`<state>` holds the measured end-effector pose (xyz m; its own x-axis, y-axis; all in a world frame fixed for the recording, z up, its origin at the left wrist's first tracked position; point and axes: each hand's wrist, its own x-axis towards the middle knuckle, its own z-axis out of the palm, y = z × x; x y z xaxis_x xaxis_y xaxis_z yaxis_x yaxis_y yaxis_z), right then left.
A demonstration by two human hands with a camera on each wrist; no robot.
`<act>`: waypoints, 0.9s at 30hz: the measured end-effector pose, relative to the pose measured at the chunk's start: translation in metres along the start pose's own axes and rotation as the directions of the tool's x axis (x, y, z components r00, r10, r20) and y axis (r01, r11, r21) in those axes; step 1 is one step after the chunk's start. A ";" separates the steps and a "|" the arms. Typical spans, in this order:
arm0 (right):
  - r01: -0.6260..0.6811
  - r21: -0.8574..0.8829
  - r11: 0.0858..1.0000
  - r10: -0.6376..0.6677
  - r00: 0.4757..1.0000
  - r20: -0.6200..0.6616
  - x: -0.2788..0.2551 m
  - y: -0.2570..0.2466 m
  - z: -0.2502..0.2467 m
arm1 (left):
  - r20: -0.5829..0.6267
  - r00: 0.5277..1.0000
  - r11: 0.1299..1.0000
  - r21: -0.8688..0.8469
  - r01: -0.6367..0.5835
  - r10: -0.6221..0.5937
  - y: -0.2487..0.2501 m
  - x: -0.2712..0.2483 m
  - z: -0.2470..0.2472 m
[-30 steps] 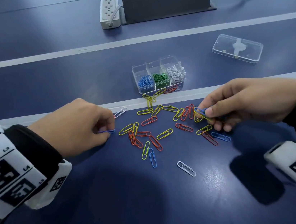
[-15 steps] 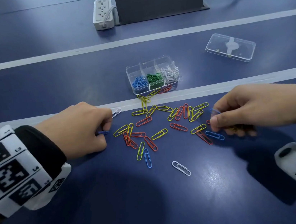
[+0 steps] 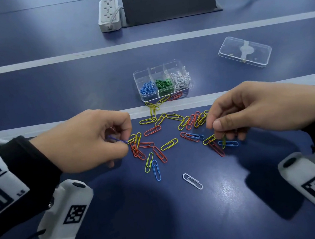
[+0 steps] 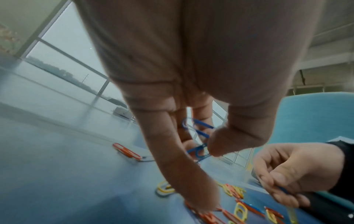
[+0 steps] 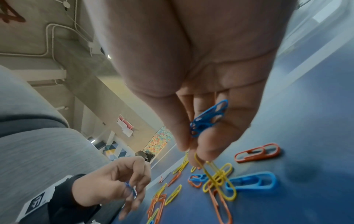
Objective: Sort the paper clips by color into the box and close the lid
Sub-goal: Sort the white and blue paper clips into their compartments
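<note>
Left hand (image 3: 87,140): fingers curled, pinching blue clips (image 4: 197,136) above the desk (image 3: 165,218). Centre: loose clips (image 3: 168,144) in yellow, red, blue and white scattered on the desk between the hands, the open box (image 3: 162,80) just beyond them holding blue, green and white clips in separate compartments. Right hand (image 3: 261,109): fingers curled round blue clips (image 5: 208,118), fingertips pinching a yellow clip (image 5: 203,165); lid (image 3: 245,51) lies well apart, beyond it.

Blue table (image 3: 48,89) w/ white stripes; big windows (image 4: 63,50) (grey daylight); beige wall (image 5: 63,45).
</note>
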<state>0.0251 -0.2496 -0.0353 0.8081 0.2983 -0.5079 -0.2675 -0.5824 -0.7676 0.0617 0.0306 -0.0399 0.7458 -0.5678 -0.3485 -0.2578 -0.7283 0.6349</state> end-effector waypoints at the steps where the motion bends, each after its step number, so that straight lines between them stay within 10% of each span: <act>1: 0.005 0.007 1.000 -0.005 1.000 -0.014 0.000 0.001 0.000 | 0.016 1.000 0.999 -0.055 0.000 0.001 0.002 0.001 0.001; 12: -0.034 -0.406 0.913 -0.025 0.990 -0.140 -0.017 0.004 0.001 | 0.191 0.980 0.845 -0.531 0.061 0.049 0.038 0.029 0.019; 16: -0.099 -0.664 0.741 -0.034 0.982 -0.184 -0.023 0.003 0.009 | 0.111 0.989 0.989 -0.121 -0.086 0.099 0.056 0.042 0.027; 20: -0.102 -0.763 0.639 -0.044 0.985 -0.169 -0.023 0.005 0.017 | 0.013 0.974 0.895 0.394 -0.212 0.225 0.068 0.056 0.037; 27: -0.095 -0.710 0.698 -0.033 0.986 -0.164 -0.027 0.001 0.017 | 0.066 0.971 0.813 0.536 -0.229 0.230 0.077 0.066 0.037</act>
<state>-0.0063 -0.2452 -0.0286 0.8915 0.1891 -0.4116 0.1090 -0.9715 -0.2103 0.0688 -0.0771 -0.0399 0.6243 -0.7440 -0.2380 -0.7094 -0.6676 0.2259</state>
